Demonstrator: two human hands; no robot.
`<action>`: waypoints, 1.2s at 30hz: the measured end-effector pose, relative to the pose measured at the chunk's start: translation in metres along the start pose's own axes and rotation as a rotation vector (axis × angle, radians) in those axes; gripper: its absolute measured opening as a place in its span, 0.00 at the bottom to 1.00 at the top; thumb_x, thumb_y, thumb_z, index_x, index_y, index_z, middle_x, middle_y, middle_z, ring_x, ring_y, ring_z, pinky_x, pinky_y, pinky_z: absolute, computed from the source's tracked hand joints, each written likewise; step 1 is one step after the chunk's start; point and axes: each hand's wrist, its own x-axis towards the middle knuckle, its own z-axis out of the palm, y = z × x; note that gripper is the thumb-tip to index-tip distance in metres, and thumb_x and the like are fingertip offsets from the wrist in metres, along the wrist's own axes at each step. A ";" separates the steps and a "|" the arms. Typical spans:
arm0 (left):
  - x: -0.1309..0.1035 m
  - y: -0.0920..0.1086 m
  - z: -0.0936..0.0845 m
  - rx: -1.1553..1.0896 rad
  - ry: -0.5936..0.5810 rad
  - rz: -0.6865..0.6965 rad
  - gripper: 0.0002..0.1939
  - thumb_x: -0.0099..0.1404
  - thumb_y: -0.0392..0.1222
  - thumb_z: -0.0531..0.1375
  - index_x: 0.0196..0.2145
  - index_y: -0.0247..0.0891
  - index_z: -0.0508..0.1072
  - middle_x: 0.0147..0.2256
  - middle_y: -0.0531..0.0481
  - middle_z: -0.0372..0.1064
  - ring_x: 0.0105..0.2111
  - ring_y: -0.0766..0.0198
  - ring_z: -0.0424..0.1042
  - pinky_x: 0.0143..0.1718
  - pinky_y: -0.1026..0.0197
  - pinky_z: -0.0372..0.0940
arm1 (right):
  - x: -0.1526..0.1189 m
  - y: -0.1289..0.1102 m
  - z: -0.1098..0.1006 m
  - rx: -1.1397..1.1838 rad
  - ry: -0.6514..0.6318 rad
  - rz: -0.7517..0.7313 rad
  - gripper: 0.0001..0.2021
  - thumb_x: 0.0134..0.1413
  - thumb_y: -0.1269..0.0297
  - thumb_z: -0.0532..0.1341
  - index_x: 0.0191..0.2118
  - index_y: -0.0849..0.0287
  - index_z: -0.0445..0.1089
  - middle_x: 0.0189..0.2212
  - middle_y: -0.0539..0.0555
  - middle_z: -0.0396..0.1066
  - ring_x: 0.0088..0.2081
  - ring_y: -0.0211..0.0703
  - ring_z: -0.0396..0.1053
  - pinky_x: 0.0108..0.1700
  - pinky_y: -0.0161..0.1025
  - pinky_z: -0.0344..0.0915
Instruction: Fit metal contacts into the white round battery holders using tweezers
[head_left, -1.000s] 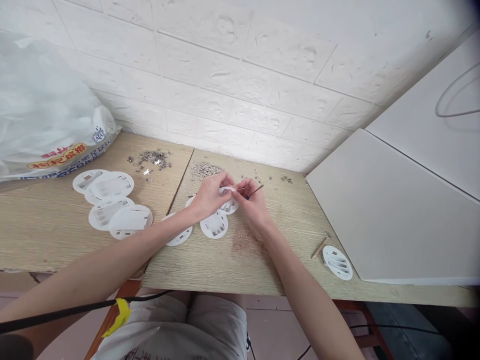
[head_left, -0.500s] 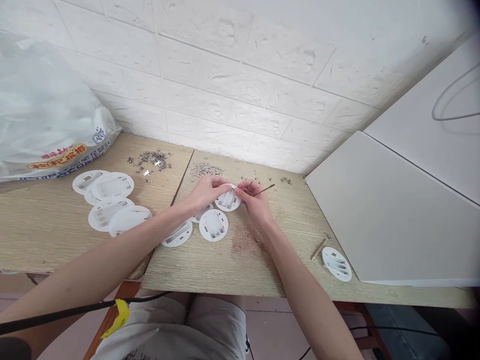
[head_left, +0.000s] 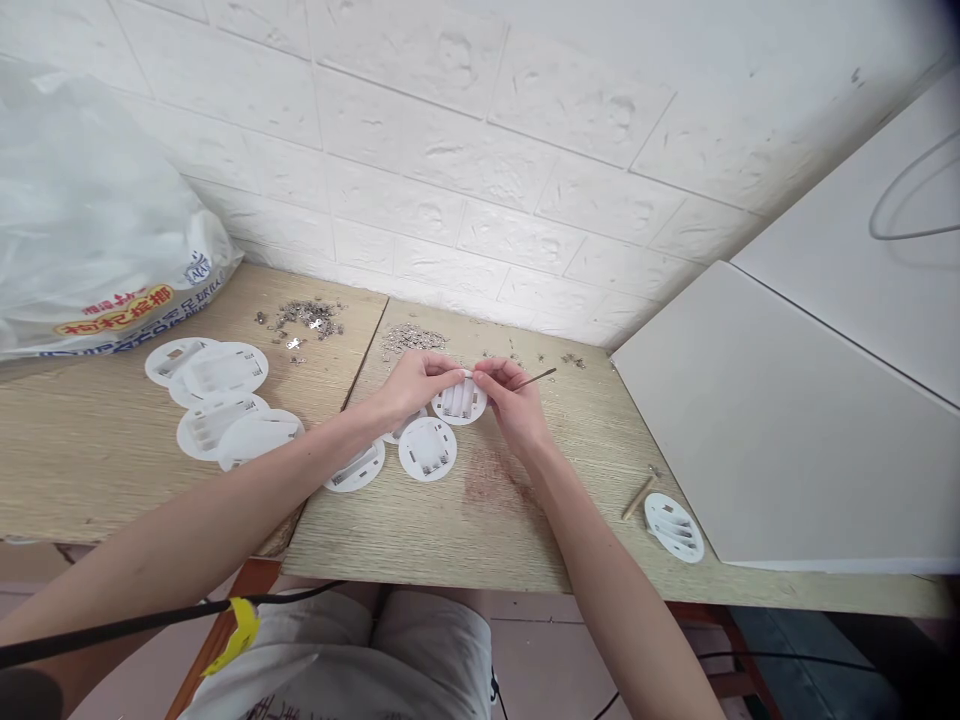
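Note:
A round white plastic battery holder with battery slots is gripped at its upper edge between my two hands, just above the table. My left hand pinches its upper left rim with the thumb on top. At the upper right rim, my right hand presses with its thumb and also keeps a thin dark metal rod in its fingers, the tip pointing right. Beside and below lie more holders: one slots up, another partly behind my left forearm. Small metal contacts are heaped beyond my left hand.
More white holders overlap on the left, near a second heap of metal pieces and a large plastic bag. At right are a wooden stick, one holder and a white panel. A brick-patterned wall rises behind.
My right thumb has shifted slightly up along the holder's upper edge. The holder and the rod have moved a little to the right; the rest looks the same.

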 end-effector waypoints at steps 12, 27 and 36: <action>0.003 -0.008 -0.004 -0.014 -0.028 -0.004 0.16 0.49 0.48 0.67 0.31 0.32 0.76 0.29 0.44 0.74 0.28 0.61 0.72 0.27 0.62 0.66 | -0.001 0.001 -0.001 0.034 0.001 0.015 0.10 0.39 0.62 0.68 0.30 0.57 0.70 0.26 0.47 0.66 0.26 0.33 0.62 0.29 0.33 0.59; -0.001 0.008 0.000 -0.355 -0.159 -0.121 0.13 0.52 0.42 0.67 0.34 0.30 0.78 0.35 0.42 0.75 0.37 0.63 0.72 0.46 0.57 0.65 | 0.003 0.000 -0.007 -0.507 0.079 -0.312 0.08 0.50 0.60 0.61 0.35 0.56 0.73 0.33 0.53 0.71 0.32 0.39 0.66 0.33 0.38 0.61; -0.004 0.013 0.002 -0.254 -0.181 -0.114 0.12 0.50 0.43 0.67 0.31 0.32 0.78 0.33 0.43 0.74 0.36 0.60 0.71 0.42 0.58 0.64 | 0.001 -0.003 -0.007 -0.690 0.088 -0.439 0.05 0.50 0.64 0.61 0.32 0.57 0.73 0.33 0.53 0.71 0.31 0.39 0.65 0.32 0.38 0.61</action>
